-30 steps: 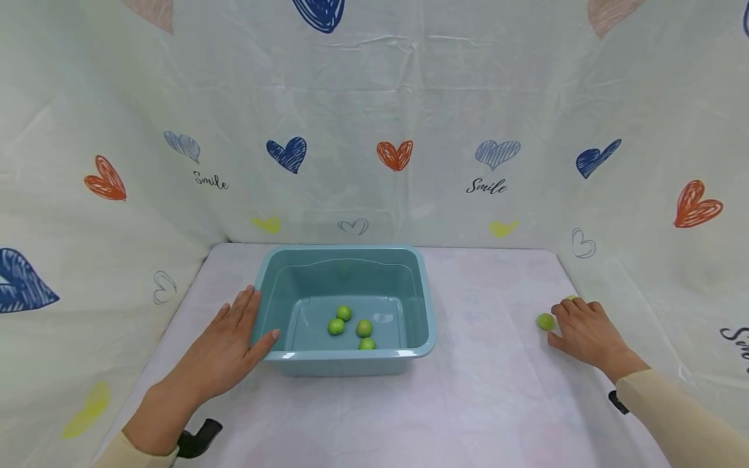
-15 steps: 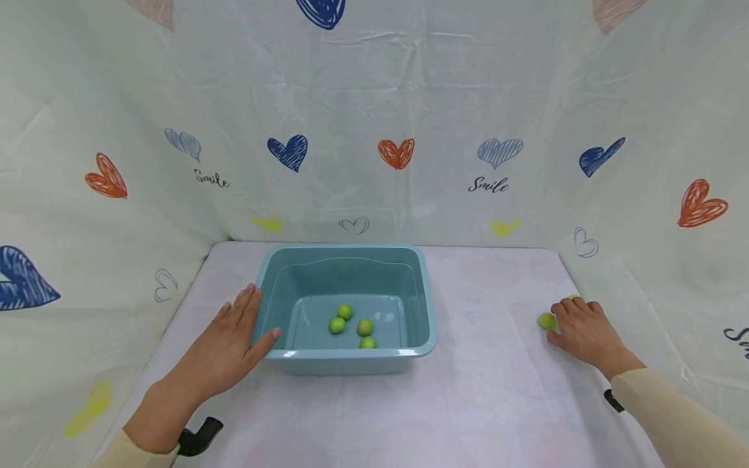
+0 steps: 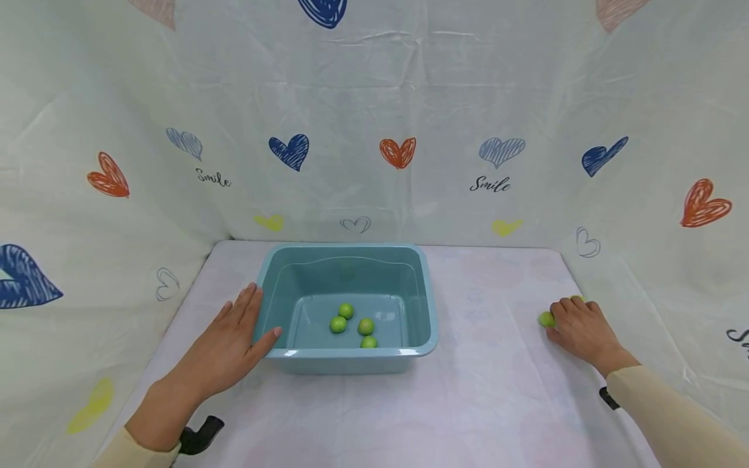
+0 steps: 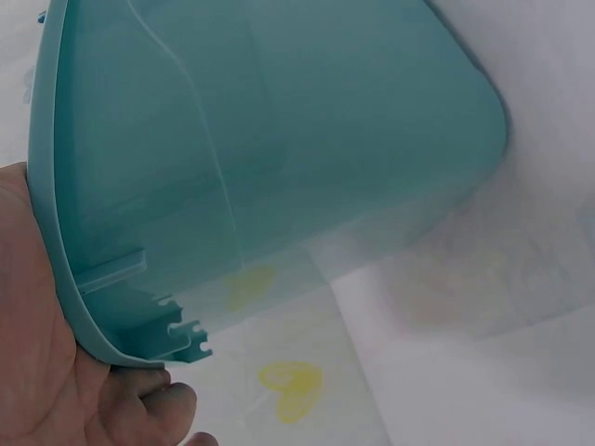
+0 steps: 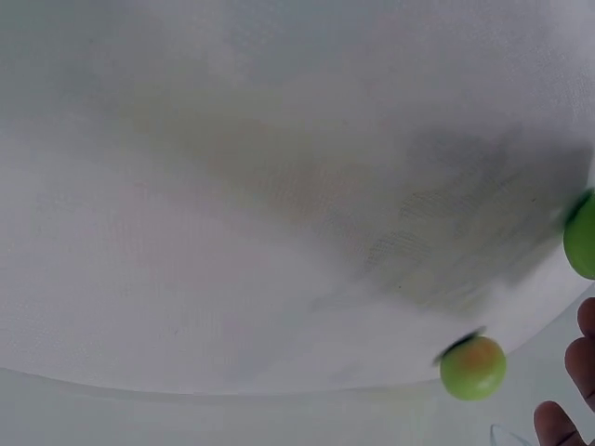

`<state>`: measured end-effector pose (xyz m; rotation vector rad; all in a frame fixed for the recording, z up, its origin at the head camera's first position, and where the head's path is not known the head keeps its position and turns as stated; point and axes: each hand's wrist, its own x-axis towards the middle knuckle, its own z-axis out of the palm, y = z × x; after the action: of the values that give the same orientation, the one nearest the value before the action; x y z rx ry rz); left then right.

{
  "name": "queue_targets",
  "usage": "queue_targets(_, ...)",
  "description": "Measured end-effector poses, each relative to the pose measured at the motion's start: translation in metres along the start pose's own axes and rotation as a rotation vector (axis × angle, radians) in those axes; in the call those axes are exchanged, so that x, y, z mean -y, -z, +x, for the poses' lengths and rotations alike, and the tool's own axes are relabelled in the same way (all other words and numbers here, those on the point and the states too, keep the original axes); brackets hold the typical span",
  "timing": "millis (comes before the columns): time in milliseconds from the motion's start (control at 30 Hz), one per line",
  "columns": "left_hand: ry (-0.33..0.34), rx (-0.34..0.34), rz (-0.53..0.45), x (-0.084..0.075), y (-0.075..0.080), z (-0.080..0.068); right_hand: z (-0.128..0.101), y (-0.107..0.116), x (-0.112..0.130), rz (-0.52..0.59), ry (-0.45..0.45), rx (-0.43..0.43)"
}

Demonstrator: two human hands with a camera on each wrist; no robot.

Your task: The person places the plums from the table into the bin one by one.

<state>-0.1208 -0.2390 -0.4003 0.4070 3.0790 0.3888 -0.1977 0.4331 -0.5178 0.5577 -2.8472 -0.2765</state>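
A teal plastic basin [image 3: 351,353] stands mid-table with several small green fruits [image 3: 354,325] on its floor. My left hand [image 3: 234,338] lies flat against the basin's left wall, fingers straight and thumb at the front-left corner. The left wrist view shows the basin's outer wall [image 4: 279,139] against my palm [image 4: 33,362]. My right hand [image 3: 576,325] rests on the table at the far right, fingers loosely curled. One loose green fruit [image 3: 547,318] sits at its fingertips and a second [image 3: 577,298] peeks out behind them. In the right wrist view both fruits [image 5: 473,367] [image 5: 583,237] lie free beside my fingertips [image 5: 556,425].
A white tablecloth [image 3: 486,390] covers the table. A heart-printed fabric backdrop [image 3: 398,156] closes in the back and both sides, close to my right hand. A black strap piece [image 3: 199,434] shows at my left wrist.
My right hand has edged slightly left toward the nearer green fruit. The left hand and the basin have not moved.
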Motion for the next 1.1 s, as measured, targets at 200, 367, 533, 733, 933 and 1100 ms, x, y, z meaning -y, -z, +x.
queue_targets(200, -0.003, -0.002, -0.006, 0.000, 0.000, 0.001, 0.005, 0.001, 0.001, 0.007, -0.035, 0.059)
queue_targets(367, -0.002, 0.000, -0.013, 0.000, 0.001, 0.001, 0.007, -0.003, 0.000, 0.017, -0.069, 0.092)
queue_targets(533, -0.002, 0.003, -0.015, 0.000, 0.001, 0.001, 0.008, -0.005, 0.000, 0.020, -0.075, 0.034)
queue_targets(733, -0.003, 0.002, -0.003, 0.000, 0.001, 0.001, 0.016, -0.001, 0.005, -0.002, -0.051, -0.030)
queue_targets(933, 0.005, 0.006, 0.022, -0.001, 0.001, 0.000, 0.031, 0.007, 0.013, -0.007, -0.034, -0.058)
queue_targets(1100, 0.007, 0.003, 0.035, -0.001, 0.002, 0.000, 0.043, 0.014, 0.022, -0.015, -0.024, -0.064)
